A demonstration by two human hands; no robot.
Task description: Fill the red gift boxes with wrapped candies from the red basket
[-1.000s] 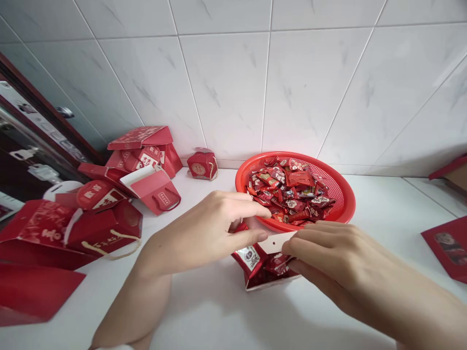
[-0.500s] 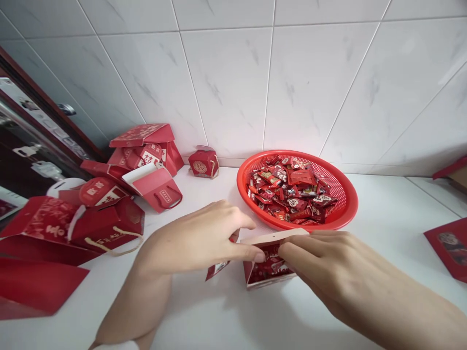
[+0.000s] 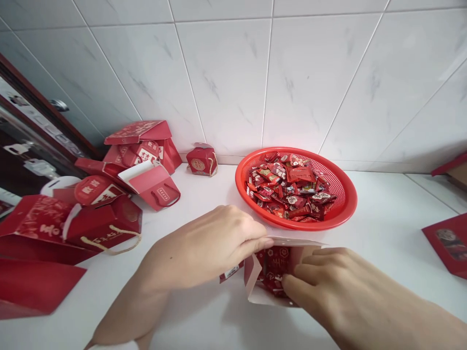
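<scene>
A small open candy box [image 3: 252, 279] stands in front of me, pale inside, with red-wrapped candies [image 3: 272, 279] in it. My left hand [image 3: 226, 243] has its thumb and forefinger closed on the far flap of this box. Below that hand a red candy packet [image 3: 230, 273] pokes out; whether the other fingers hold it I cannot tell. My right hand [image 3: 328, 282] reaches in over the box's right side, its fingers bent and the forefinger at the candies. What those fingers grip, if anything, is hidden.
Just beyond the box sits a red plastic basket [image 3: 350, 209] heaped with wrapped candies. Several red gift boxes [image 3: 105, 221] crowd the left side. One small box [image 3: 202, 160] stands by the tiled wall [image 3: 226, 82]. At the right edge lies another red box [image 3: 447, 243].
The box's opening has widened and tilted toward me. My left thumb has moved from inside the box up to its far flap, while my right hand has shifted slightly down and deeper in.
</scene>
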